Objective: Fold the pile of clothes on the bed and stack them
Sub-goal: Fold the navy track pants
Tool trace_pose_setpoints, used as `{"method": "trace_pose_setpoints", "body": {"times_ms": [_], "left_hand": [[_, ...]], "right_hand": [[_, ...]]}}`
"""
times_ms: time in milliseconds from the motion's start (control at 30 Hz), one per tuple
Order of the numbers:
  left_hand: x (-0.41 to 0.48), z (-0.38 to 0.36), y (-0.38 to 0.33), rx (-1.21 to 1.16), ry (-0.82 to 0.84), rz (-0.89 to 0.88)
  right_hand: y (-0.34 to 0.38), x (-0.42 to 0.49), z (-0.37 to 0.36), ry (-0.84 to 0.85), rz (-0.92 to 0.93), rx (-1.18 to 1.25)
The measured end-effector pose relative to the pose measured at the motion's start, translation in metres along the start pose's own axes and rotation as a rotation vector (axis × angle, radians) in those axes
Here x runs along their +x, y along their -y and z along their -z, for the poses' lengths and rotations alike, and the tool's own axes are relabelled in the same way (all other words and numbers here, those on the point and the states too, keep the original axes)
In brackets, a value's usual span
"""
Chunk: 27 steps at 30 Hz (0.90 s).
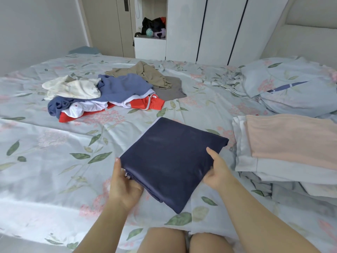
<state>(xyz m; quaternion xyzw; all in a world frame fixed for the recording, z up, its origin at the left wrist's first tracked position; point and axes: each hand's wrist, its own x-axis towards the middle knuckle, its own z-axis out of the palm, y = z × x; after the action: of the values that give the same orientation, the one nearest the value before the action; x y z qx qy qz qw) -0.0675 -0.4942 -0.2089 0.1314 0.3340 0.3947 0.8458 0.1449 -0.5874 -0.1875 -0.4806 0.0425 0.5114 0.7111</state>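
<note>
Head view, looking down across the bed point(45, 161) with its floral sheet. Folded navy garment point(173, 157) lies flat as a neat rectangle on the sheet, right in front of my knees point(164, 240), turned at an angle to the bed edge. Left hand point(124, 187) grasps its near-left edge: fingers tucked under the layered fold, thumb raised along the corner. Right hand point(218, 172) grasps the right-hand edge, thumb pressed on top of the cloth, fingers curled beneath. Cannot tell whether the garment is lifted off the sheet at the near side or fully resting. Just beside it to the right, not touching, sits the stack of folded clothes point(291, 143), a peach piece on top of pale ones. Further back and to the left, well apart from the navy piece, is the unfolded pile point(113, 92): cream, blue, red-and-white, khaki and grey items in a heap. Pillow point(295, 88) in matching floral cover lies behind the stack. White wardrobe point(218, 24) stands beyond the bed.
</note>
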Motion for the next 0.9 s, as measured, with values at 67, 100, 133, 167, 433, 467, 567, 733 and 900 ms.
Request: {"method": "trace_pose_setpoints", "body": {"times_ms": [67,100,133,167,433,467,567,733,900], "left_hand": [[-0.003,-0.005,0.013,0.196,0.014,-0.027],[0.0,-0.006,0.016,0.257,-0.008,-0.051],[0.001,-0.008,0.017,0.288,-0.052,-0.068],[0.004,-0.008,0.015,0.296,-0.097,-0.08],[0.03,-0.04,-0.012,0.39,-0.045,-0.143],[0.033,-0.051,-0.017,0.411,-0.015,-0.143],[0.036,-0.097,-0.022,0.471,0.076,-0.089],[0.031,-0.2,-0.001,0.59,0.25,0.058],[0.029,-0.287,0.057,0.555,0.479,0.121]], "right_hand": [[-0.001,0.008,-0.003,0.001,-0.016,-0.011],[-0.001,0.012,-0.005,-0.022,-0.028,-0.029],[-0.002,0.018,-0.006,-0.054,-0.02,-0.063],[-0.004,0.023,-0.008,-0.088,-0.002,-0.096],[0.018,0.025,-0.025,-0.028,0.239,-0.038],[0.028,0.021,-0.027,-0.004,0.272,-0.03],[0.066,0.005,-0.029,0.03,0.392,-0.005],[0.142,-0.021,0.005,0.051,0.694,0.052],[0.205,-0.056,0.07,-0.008,0.936,0.13]]}}
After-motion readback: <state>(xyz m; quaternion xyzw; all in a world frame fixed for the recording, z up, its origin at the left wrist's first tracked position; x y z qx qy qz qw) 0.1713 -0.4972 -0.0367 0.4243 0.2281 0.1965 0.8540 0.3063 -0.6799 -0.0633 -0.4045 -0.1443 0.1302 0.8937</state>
